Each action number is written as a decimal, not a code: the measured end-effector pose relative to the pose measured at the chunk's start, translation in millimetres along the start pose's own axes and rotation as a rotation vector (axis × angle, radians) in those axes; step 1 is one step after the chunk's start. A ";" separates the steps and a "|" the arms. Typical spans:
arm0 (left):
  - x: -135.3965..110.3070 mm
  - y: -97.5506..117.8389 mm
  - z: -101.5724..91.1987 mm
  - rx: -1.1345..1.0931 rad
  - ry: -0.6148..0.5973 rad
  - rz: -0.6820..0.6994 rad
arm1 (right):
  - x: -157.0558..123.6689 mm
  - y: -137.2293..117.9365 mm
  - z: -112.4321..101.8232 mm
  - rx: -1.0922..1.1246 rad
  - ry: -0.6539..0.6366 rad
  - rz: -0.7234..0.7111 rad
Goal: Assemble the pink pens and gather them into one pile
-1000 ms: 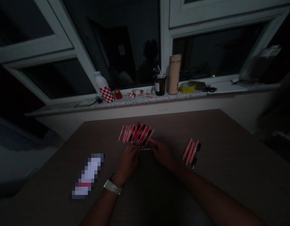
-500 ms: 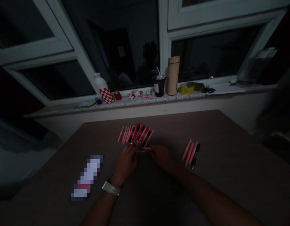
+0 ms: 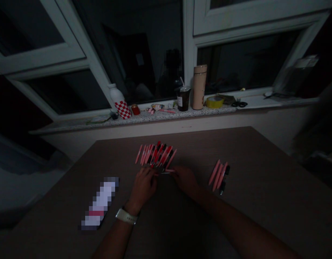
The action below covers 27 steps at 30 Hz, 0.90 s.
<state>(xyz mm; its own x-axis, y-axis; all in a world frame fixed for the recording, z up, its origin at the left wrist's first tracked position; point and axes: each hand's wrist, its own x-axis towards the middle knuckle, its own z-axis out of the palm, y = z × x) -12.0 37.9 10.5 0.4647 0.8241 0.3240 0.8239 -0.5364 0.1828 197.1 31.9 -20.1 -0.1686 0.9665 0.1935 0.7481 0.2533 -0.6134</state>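
Note:
My left hand [image 3: 143, 187] and my right hand [image 3: 185, 180] rest on a brown table top [image 3: 252, 151], close together just below a fanned row of several pink and black pens [image 3: 156, 156]. A thin pen [image 3: 163, 172] lies across between the fingertips of both hands, and its pink end shows by my right fingers. Its middle is dim and partly hidden. To the right of my right hand lies a small group of several pink pens with black parts [image 3: 218, 176]. A white watch [image 3: 126, 216] sits on my left wrist.
At the table's left lies a pixelated white packet [image 3: 99, 203]. Beyond the far table edge, a granite windowsill [image 3: 155, 115] holds a checkered bottle [image 3: 119, 100], a dark cup [image 3: 183, 98], a tan flask [image 3: 199, 87], yellow tape [image 3: 214, 102] and scissors [image 3: 239, 104].
Both hands have shifted slightly, and the thin pen now shows more clearly level between them. The view has steadied and tilted a little. The pen row and the right group have not visibly moved.

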 end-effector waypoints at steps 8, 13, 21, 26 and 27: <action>-0.8 -0.5 1.6 -0.011 -0.009 -0.012 | -1.9 -4.0 -3.5 -0.067 -0.030 -0.007; -1.5 -4.3 6.6 -0.043 0.012 -0.017 | -2.0 -3.4 -2.4 -0.095 -0.033 -0.004; -1.9 -7.8 12.0 -0.062 0.033 -0.015 | -1.0 -3.0 -1.9 -0.057 -0.019 -0.007; -2.8 -6.3 12.0 -0.043 0.034 -0.006 | -1.0 -4.6 -1.7 0.037 0.073 0.035; -2.9 -6.0 11.8 -0.041 0.038 -0.009 | -0.9 -5.1 -1.8 0.068 0.094 0.038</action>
<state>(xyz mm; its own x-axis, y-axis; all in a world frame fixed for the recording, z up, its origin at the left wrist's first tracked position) -14.5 40.9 -2.5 0.4442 0.8217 0.3571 0.8135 -0.5369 0.2236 194.6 29.6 -15.8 -0.0777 0.9680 0.2388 0.7072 0.2223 -0.6712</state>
